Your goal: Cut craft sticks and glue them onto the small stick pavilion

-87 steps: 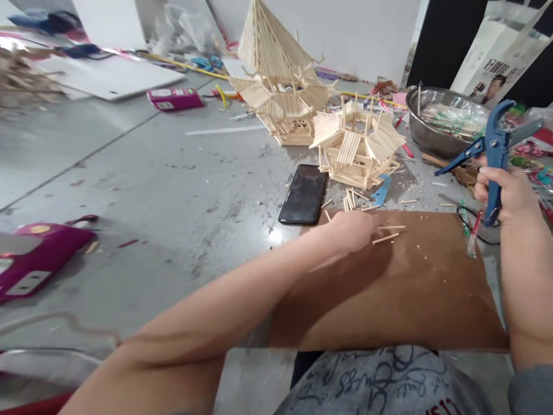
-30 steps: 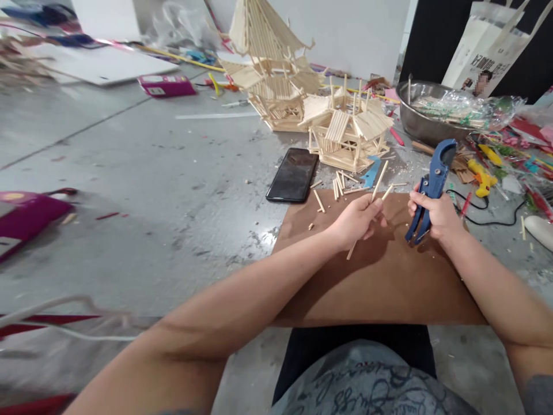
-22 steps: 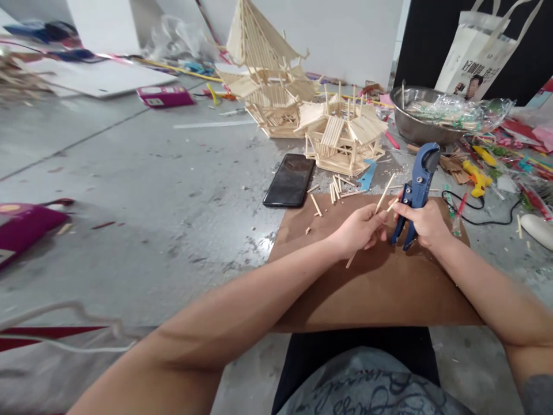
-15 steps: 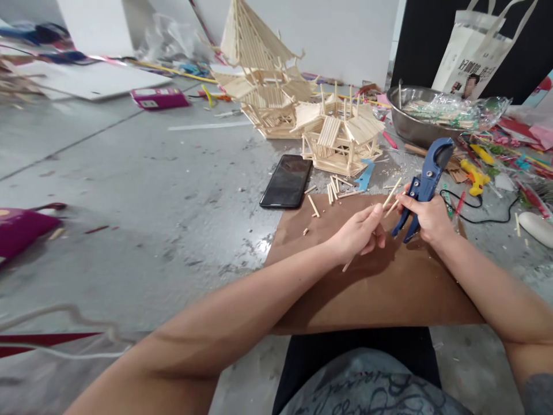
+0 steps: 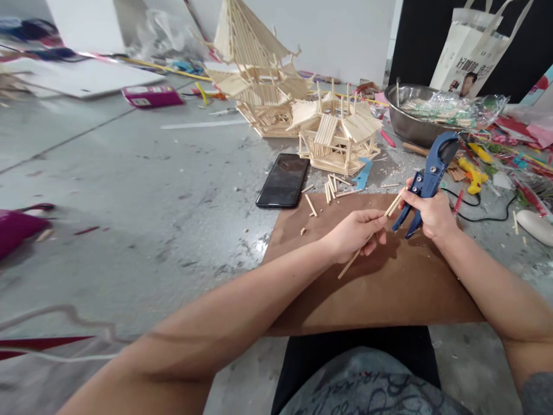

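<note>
My left hand (image 5: 360,233) is closed on a thin wooden stick (image 5: 349,265), which slants from lower left to upper right through the fingers. A second, short stick (image 5: 395,203) lies alongside its upper end, with the fingertips of my right hand (image 5: 432,212) pinching it there. My right hand also holds a blue ratchet pipe cutter (image 5: 432,173), its curved jaw pointing up and its handles down. Both hands are over a brown board (image 5: 328,305). Cut stick pieces (image 5: 330,189) lie at the board's far edge.
A black phone (image 5: 283,181) lies left of the cut pieces. Behind stand a low stick-built model (image 5: 339,135) and a taller roofed one (image 5: 259,75). At the right are a metal bowl (image 5: 415,121), a yellow glue gun (image 5: 473,176) with its cord, and a white mouse-shaped object (image 5: 534,227).
The two sticks, crossed at an angle before, now lie side by side. More of the long stick's lower end sticks out below my left hand. The cutter has tilted slightly.
</note>
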Motion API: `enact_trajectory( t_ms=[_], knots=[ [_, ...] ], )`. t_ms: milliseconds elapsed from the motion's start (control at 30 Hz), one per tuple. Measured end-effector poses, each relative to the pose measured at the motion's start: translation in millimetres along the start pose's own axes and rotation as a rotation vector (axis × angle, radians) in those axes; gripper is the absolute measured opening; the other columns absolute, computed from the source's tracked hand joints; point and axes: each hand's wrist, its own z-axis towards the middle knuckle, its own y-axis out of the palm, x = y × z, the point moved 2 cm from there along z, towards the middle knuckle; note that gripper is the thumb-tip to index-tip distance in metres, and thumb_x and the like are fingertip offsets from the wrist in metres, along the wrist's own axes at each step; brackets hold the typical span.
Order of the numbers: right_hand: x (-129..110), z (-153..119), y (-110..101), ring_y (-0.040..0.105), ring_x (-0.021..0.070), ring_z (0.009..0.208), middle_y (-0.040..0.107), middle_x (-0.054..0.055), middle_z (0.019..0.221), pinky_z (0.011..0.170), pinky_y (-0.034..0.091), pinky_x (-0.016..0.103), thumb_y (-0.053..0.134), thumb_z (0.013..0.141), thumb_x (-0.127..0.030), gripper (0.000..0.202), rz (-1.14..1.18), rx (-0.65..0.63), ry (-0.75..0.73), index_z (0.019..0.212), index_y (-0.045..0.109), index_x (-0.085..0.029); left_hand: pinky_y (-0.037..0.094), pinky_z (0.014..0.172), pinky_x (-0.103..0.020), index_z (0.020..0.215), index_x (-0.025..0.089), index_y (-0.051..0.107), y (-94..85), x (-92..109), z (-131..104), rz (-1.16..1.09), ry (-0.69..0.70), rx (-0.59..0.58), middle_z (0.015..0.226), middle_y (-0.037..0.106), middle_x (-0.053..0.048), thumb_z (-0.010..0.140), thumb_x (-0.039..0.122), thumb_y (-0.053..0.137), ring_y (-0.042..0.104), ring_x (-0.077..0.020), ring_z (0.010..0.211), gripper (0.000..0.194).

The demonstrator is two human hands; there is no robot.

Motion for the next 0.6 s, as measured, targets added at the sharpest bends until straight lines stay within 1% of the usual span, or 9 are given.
enact_trajectory(
  t_ms=[200,333,467,600],
  knots=[
    [1.6,-1.9,1.7,0.054,0.0111,0.050,0.057,-0.006,0.061,0.052,0.047,0.029,0.074,0.051,-0.023,0.032,0.025,-0.018,0.042,0.077,0.057,-0.020,0.019,0.029,-0.015,0.099,0.012,0.057,0.9,1.7,-0.4,-0.038,-0.048,-0.001,0.048,0.051,0.004,0.079,0.032,0.052,0.035,-0.0025,0.027,0.029],
    [1.5,-2.1,1.8,0.055,0.0109,0.050,0.057,-0.006,0.060,0.051,0.047,0.028,0.074,0.051,-0.023,0.033,0.030,0.008,0.057,0.078,0.057,-0.020,0.020,0.029,-0.015,0.097,0.012,0.056,2.1,2.7,-0.2,-0.094,-0.043,0.025,0.050,0.053,0.003,0.079,0.031,0.053,0.036,-0.0025,0.028,0.027],
    [0.3,-1.4,1.6,0.055,0.0101,0.050,0.057,-0.007,0.059,0.053,0.047,0.026,0.074,0.051,-0.023,0.032,0.035,0.036,0.056,0.077,0.056,-0.020,0.028,0.030,-0.016,0.086,0.011,0.055,1.5,2.5,0.3,-0.127,-0.022,0.089,0.052,0.055,0.002,0.078,0.027,0.054,0.040,-0.0036,0.029,0.017],
    [0.6,-0.6,1.1,0.055,0.0098,0.050,0.056,-0.007,0.058,0.054,0.047,0.027,0.073,0.052,-0.023,0.030,0.023,0.034,0.053,0.076,0.055,-0.021,0.034,0.033,-0.016,0.083,0.010,0.056,0.5,1.0,1.2,-0.133,-0.018,0.103,0.057,0.058,0.001,0.076,0.023,0.057,0.046,-0.0040,0.033,0.015]
  ],
)
